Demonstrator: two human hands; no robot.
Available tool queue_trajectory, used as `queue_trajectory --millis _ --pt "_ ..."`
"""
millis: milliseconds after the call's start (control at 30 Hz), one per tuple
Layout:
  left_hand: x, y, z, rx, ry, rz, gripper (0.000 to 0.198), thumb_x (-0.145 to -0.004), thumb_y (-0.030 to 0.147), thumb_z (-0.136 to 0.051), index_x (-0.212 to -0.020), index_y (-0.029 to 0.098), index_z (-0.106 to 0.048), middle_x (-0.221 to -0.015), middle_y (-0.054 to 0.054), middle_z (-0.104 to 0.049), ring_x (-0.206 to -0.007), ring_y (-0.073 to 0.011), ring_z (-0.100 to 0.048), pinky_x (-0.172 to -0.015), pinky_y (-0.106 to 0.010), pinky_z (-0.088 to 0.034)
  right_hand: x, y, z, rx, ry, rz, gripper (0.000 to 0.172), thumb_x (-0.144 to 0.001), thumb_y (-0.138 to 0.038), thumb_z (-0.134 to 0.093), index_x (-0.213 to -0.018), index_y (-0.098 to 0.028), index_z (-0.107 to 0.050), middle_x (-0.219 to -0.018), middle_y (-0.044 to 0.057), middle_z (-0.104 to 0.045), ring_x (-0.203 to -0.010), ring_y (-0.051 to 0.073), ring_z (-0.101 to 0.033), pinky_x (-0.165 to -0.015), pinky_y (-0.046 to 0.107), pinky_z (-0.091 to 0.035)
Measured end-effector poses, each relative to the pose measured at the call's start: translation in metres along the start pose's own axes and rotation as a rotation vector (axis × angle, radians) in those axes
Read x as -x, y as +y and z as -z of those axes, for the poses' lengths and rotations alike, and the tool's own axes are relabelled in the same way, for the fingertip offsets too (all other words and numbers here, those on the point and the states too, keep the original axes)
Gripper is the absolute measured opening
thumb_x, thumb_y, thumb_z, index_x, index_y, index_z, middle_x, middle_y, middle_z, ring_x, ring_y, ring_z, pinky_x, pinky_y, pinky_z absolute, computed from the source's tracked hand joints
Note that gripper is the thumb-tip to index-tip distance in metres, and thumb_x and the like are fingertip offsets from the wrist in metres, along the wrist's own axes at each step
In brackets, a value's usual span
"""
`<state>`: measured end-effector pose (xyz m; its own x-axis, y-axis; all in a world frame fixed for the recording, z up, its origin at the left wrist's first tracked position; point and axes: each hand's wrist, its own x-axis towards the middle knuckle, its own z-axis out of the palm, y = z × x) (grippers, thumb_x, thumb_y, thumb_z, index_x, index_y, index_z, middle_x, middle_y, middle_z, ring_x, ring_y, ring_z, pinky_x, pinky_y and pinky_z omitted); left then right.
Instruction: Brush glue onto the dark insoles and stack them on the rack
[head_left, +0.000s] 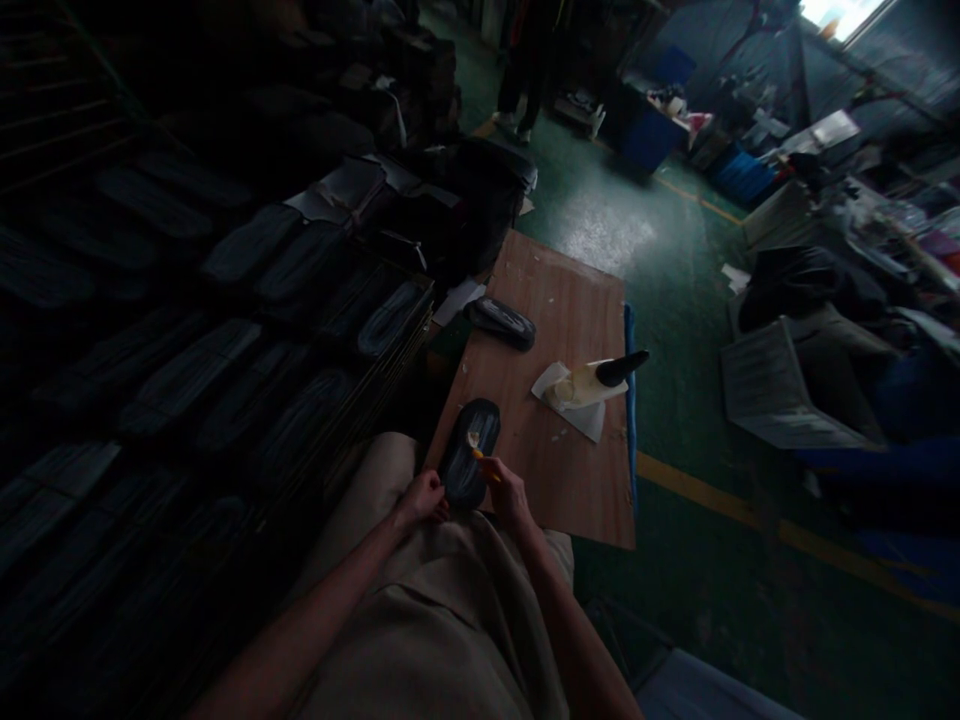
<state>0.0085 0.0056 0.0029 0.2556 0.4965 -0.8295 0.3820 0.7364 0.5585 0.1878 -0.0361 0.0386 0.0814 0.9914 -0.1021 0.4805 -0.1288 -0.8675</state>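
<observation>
Brush (477, 452) is gripped in your right hand (508, 490) above the wooden bench (570, 480); left hand (424, 499): grip unclear; green floor (679, 310) lies right.

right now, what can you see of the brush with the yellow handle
The brush has a yellow handle and a short, whitish head; single bristles are too small to make out. The handle may be plastic. The right hand holds the handle, partly hiding it. The brush slants, head pointing forward and left, over the dark oblong piece on the wooden board; whether the head touches that piece is unclear.
</observation>
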Motion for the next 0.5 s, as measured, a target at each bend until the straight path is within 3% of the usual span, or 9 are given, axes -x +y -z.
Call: queue_trajectory --millis 133,233,333,433,500 --pt "-0.002 -0.003 0.0 0.005 -0.001 0.004 0.01 -0.092 0.012 -0.037 -0.087 0.021 -0.038 -0.055 0.003 -0.06 -0.046 -0.013 -0.063 -0.05 -0.021 -0.051 0.013 -0.001 0.01 -0.167 -0.05 -0.107 0.027 -0.09 -0.037 -0.046 -0.103 -0.02 -0.063 -0.084 0.004 -0.07 -0.072 0.017 -0.068 -0.064 0.025 -0.053" --pt "-0.006 -0.005 -0.001 0.007 -0.008 0.004 0.012 -0.092 0.011 -0.036 -0.085 0.021 -0.037 -0.053 0.004 -0.058 -0.045 -0.0135 -0.063 -0.048 -0.022 -0.051 -0.005 -0.001 0.019 -0.259 0.083 -0.143 0.029 -0.091 -0.039 -0.042 -0.1 -0.019 -0.061 -0.074 0.002 -0.068 -0.065 0.016 -0.066 -0.06 0.025 -0.053" --pt "-0.01 -0.007 -0.001 0.017 0.0 0.006 0.012 -0.092 0.011 -0.037 -0.085 0.021 -0.037 -0.05 0.005 -0.057 -0.043 -0.0135 -0.062 -0.048 -0.022 -0.051 -0.032 0.0 0.025 -0.202 0.195 -0.072 0.028 -0.089 -0.035 -0.043 -0.104 -0.019 -0.061 -0.08 0.002 -0.068 -0.071 0.015 -0.066 -0.066 0.026 -0.053" --pt "-0.012 -0.008 0.0 0.052 0.002 0.01 0.011 -0.091 0.012 -0.041 -0.085 0.021 -0.037 -0.049 0.006 -0.056 -0.042 -0.0137 -0.061 -0.047 -0.022 -0.05 -0.045 0.003 0.024 -0.091 0.175 -0.007 0.028 -0.089 -0.032 -0.043 -0.105 -0.02 -0.062 -0.086 0.003 -0.068 -0.075 0.016 -0.064 -0.069 0.026 -0.052" --pt "-0.011 -0.009 0.001 0.089 -0.012 0.012 0.012 -0.091 0.014 -0.045 -0.085 0.021 -0.037 -0.049 0.006 -0.057 -0.042 -0.0142 -0.062 -0.047 -0.022 -0.05 -0.039 0.004 0.02 -0.023 0.131 0.017 0.027 -0.089 -0.032 -0.043 -0.104 -0.02 -0.062 -0.088 0.004 -0.068 -0.077 0.016 -0.064 -0.069 0.026 -0.051"
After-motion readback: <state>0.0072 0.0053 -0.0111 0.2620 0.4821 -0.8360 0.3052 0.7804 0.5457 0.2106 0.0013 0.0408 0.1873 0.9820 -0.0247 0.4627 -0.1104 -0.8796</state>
